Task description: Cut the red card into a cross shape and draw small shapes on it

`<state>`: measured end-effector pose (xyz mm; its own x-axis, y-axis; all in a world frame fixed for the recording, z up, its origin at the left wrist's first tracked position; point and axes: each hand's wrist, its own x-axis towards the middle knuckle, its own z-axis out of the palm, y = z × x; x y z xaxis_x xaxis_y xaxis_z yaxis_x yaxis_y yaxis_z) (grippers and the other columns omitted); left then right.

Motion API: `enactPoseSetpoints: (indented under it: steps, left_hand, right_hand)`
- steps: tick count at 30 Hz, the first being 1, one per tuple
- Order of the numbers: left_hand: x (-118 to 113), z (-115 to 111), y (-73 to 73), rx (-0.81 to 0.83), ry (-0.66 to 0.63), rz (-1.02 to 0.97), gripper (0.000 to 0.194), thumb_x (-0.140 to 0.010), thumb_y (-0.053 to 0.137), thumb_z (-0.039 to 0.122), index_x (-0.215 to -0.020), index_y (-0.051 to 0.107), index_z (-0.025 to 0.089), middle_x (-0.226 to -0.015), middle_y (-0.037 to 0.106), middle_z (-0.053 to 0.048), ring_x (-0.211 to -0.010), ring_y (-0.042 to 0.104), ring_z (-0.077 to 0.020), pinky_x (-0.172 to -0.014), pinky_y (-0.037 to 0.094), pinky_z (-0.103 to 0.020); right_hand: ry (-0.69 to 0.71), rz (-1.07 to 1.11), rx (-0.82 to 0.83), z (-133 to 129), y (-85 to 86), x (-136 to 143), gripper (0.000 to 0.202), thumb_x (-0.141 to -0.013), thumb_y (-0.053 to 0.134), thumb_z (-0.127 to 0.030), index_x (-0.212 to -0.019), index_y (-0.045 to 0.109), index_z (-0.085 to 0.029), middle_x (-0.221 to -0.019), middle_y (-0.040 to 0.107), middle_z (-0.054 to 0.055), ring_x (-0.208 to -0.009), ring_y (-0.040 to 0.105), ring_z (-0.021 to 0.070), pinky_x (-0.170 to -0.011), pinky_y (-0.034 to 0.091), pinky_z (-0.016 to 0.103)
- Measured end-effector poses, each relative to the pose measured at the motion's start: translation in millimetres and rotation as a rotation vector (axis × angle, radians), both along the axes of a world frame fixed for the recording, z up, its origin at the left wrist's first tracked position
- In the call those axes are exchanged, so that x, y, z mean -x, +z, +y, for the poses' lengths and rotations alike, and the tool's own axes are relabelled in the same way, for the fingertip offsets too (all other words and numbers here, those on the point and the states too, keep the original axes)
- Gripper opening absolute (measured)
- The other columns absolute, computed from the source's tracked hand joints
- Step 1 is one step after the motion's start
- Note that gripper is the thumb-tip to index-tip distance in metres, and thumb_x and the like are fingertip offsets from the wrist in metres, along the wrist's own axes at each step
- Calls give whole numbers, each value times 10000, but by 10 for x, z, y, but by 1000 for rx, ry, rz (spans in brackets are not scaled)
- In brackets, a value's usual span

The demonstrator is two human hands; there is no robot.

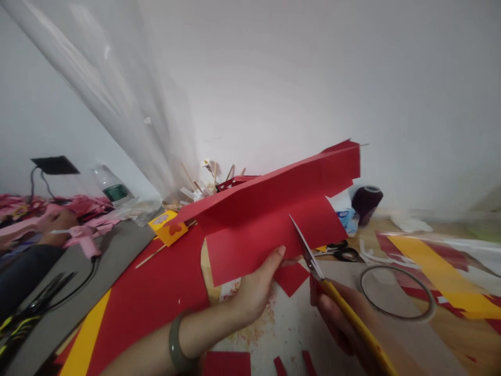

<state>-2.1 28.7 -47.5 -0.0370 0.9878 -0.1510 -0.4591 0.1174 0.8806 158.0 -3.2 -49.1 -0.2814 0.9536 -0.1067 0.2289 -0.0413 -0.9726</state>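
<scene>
My left hand [256, 292], a green bangle on its wrist, pinches the lower edge of a large folded sheet of red paper [250, 224] with the thumb in front. The sheet is raised above the table and tilted up to the right. In my right hand [332, 318] are scissors [313, 263], their blades against the paper's lower part just right of my left thumb. A long yellow piece [356, 324] runs along the right hand; whether it belongs to the scissors, I cannot tell. Small red paper scraps [227, 364] lie below.
At the left, a co-worker's hand [58, 224] is beside a pink glue gun [84, 241] and pink material. A yellow box [168, 228] and black scissors [346, 254] lie beyond my hands. A tape roll [428, 308] sits right, near yellow strips [434, 269].
</scene>
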Motion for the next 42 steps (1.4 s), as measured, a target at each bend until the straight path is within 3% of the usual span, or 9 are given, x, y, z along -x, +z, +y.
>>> enactPoseSetpoints:
  steps: [9, 18, 31, 38, 42]
  left_hand:
    - [-41, -68, -47, 35, -22, 41, 309, -668, 836, 477, -744, 726, 199, -897, 764, -83, -1113, 645, -327, -1035, 425, -421]
    - [-53, -61, -78, 76, -6, 25, 317, -659, 842, 491, -728, 708, 212, -883, 759, -81, -1173, 607, -330, -1074, 378, -437]
    - [-64, -52, -99, 15, 41, 80, 353, -689, 805, 537, -726, 689, 206, -902, 756, -95, -1140, 632, -334, -1050, 413, -448]
    - [-50, -43, -80, 7, -1, 84, 411, -676, 798, 581, -785, 712, 194, -967, 757, -94, -1099, 650, -320, -1061, 411, -445]
    - [-43, -74, -64, 7, -54, 48, 390, -673, 815, 549, -810, 736, 193, -992, 760, -93, -1134, 634, -322, -1078, 398, -443]
  right_hand:
    - [-20, 52, -55, -15, 34, 25, 660, -777, 451, -876, -765, 513, -219, -464, 395, -71, -416, 301, 96, -450, 215, 245]
    - [-30, 32, -40, -11, -4, -3, 666, -758, 465, -886, -727, 492, -221, -412, 393, -75, -374, 285, 86, -418, 178, 236]
    - [-63, 44, 60, -10, -14, 14, 710, -635, 536, -932, -644, 412, -233, -383, 353, -91, -328, 245, 51, -340, 136, 202]
    - [-76, 1, 69, 9, -60, 0, 734, -611, 529, -948, -661, 413, -226, -479, 265, -109, -399, 215, 53, -385, 114, 207]
    - [-47, 19, 77, 18, -85, -9, 709, -696, 441, -938, -720, 448, -230, -443, 338, -94, -363, 248, 69, -367, 188, 209]
